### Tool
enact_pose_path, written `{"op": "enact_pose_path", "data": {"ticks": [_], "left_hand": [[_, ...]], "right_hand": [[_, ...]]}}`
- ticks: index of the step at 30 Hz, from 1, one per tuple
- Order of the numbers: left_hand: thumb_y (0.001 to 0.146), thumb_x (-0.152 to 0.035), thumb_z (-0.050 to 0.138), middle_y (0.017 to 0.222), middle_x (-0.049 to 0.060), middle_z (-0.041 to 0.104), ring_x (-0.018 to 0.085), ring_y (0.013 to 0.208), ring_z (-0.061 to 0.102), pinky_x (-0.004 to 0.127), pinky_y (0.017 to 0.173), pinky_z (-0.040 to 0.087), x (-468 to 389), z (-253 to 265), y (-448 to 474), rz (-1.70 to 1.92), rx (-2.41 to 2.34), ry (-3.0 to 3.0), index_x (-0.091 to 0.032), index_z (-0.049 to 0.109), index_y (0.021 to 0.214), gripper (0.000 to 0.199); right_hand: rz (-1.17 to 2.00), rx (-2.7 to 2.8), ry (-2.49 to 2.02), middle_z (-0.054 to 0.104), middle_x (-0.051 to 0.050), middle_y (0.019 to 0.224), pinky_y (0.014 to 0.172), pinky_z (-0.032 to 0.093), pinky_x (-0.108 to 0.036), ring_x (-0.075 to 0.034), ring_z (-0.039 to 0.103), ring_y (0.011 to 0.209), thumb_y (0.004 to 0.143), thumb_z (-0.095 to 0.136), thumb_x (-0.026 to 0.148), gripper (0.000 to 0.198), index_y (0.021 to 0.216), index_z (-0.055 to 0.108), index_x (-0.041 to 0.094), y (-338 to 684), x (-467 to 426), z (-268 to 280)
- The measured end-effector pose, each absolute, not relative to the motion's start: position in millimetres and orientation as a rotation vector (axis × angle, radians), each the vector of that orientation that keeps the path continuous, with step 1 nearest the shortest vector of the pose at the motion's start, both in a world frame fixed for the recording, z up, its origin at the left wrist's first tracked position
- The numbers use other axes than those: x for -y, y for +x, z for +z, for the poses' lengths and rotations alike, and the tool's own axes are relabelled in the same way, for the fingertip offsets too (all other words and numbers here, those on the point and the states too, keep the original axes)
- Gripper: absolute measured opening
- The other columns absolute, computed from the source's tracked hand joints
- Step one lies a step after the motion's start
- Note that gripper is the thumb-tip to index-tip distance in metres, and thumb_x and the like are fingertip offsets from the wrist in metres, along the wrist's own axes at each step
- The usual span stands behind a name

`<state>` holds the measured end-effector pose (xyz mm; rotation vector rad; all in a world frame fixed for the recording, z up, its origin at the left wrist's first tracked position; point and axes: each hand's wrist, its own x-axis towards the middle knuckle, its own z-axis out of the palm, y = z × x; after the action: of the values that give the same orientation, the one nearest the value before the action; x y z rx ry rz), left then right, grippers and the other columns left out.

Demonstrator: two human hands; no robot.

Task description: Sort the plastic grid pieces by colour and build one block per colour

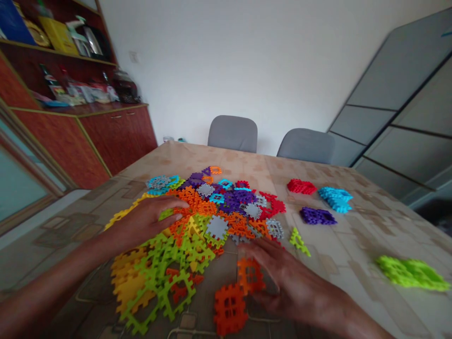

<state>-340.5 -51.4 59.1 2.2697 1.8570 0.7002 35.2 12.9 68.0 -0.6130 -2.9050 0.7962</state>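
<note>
A spread pile of toothed plastic building tiles covers the middle of the table. My left hand (160,214) reaches over its left part, thumb and fingers apart, fingertips at the orange tiles (197,202). Below it lie lime green tiles (165,256) and yellow tiles (130,278). My right hand (278,273) is at the pile's near right side, thumb and index finger spread around an orange window tile (251,275); I see no firm grip on it. Touching that tile's corner is another orange window tile (230,308). Grey square tiles (216,228) and purple tiles (238,200) lie farther in.
Separate stacks stand on the right: red (301,186), light blue (335,198), purple (318,216) and lime green (411,273). A lone green triangle tile (299,241) lies nearer the pile. Two grey chairs (233,133) stand behind the table (268,165); a wooden cabinet (116,136) is back left.
</note>
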Motion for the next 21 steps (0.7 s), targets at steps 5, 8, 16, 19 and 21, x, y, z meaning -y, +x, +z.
{"op": "enact_pose_path", "data": {"ticks": [5,8,16,19,21], "left_hand": [[0.103,-0.047,0.048,0.124,0.003,0.074,0.025,0.113,0.069,0.030,0.097,0.050,52.2,60.6,-336.5,0.648,-1.820,2.283,-0.027,0.070,0.121,0.035],[0.102,-0.046,0.050,0.124,0.002,0.074,0.025,0.114,0.069,0.030,0.098,0.049,51.5,57.0,-336.7,0.664,-1.815,2.251,-0.029,0.070,0.121,0.033],[0.096,-0.063,0.052,0.122,0.005,0.076,0.029,0.113,0.070,0.036,0.101,0.052,49.0,61.4,-355.3,0.772,-1.910,2.148,-0.028,0.073,0.118,0.047],[0.095,-0.068,0.047,0.121,0.008,0.076,0.031,0.111,0.071,0.037,0.098,0.054,44.4,68.2,-368.7,0.825,-1.969,2.090,-0.025,0.074,0.116,0.055],[0.094,-0.071,0.045,0.119,0.010,0.077,0.032,0.109,0.072,0.038,0.095,0.056,38.7,70.2,-374.5,0.846,-1.989,2.071,-0.024,0.074,0.113,0.058]], "right_hand": [[0.932,2.919,-0.389,0.056,-0.011,0.145,0.114,0.041,-0.035,-0.026,0.049,0.135,0.077,0.084,0.022,0.087,0.153,0.040,0.023,15.6,9.9,66.8],[0.854,2.943,-0.356,0.059,-0.013,0.141,0.114,0.039,-0.037,-0.027,0.050,0.132,0.080,0.084,0.026,0.084,0.152,0.040,0.021,10.3,15.7,61.9],[0.694,3.017,-0.320,0.065,-0.014,0.130,0.104,0.046,-0.043,-0.032,0.059,0.116,0.072,0.090,0.043,0.096,0.150,0.040,0.021,8.4,10.3,33.5],[0.608,2.979,-0.329,0.066,-0.014,0.128,0.104,0.047,-0.043,-0.032,0.060,0.115,0.074,0.089,0.045,0.094,0.150,0.040,0.020,4.4,11.2,19.4],[0.550,2.981,-0.325,0.067,-0.015,0.125,0.101,0.049,-0.045,-0.032,0.062,0.112,0.079,0.084,0.043,0.086,0.149,0.041,0.019,2.0,11.8,17.3]]}}
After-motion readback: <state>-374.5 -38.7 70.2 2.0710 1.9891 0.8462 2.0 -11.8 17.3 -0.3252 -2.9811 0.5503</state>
